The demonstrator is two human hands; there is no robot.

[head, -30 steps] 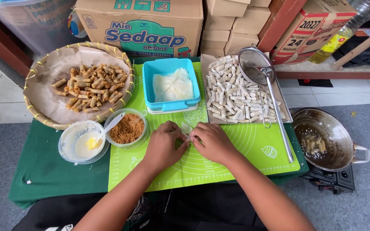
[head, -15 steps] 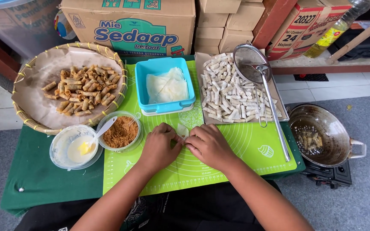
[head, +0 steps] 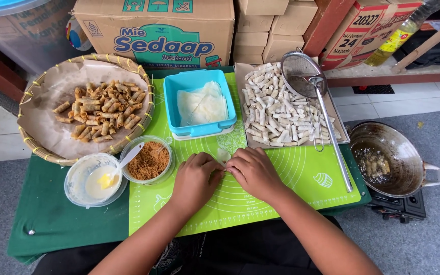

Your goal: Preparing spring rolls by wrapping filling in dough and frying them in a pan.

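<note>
My left hand (head: 195,178) and my right hand (head: 253,173) rest side by side on a light green mat (head: 291,178), fingertips meeting over a small pale wrapper (head: 223,155) that they pinch together. Most of the wrapper is hidden under the fingers. Just beyond the hands stands a blue tub (head: 199,104) holding a stack of thin white wrappers. A clear bowl of brown crumbly filling (head: 150,161) with a white spoon sits left of my left hand.
A woven tray (head: 42,102) with fried brown rolls lies far left. A cardboard tray of pale uncooked rolls (head: 281,109) carries a wire skimmer (head: 327,112). A clear bowl of pale yellow liquid (head: 90,181) sits front left. A wok (head: 388,158) stands on a burner right. Cardboard boxes line the back.
The hands have stayed together on the mat over the wrapper, with only slight finger movement. The view has shifted a little.
</note>
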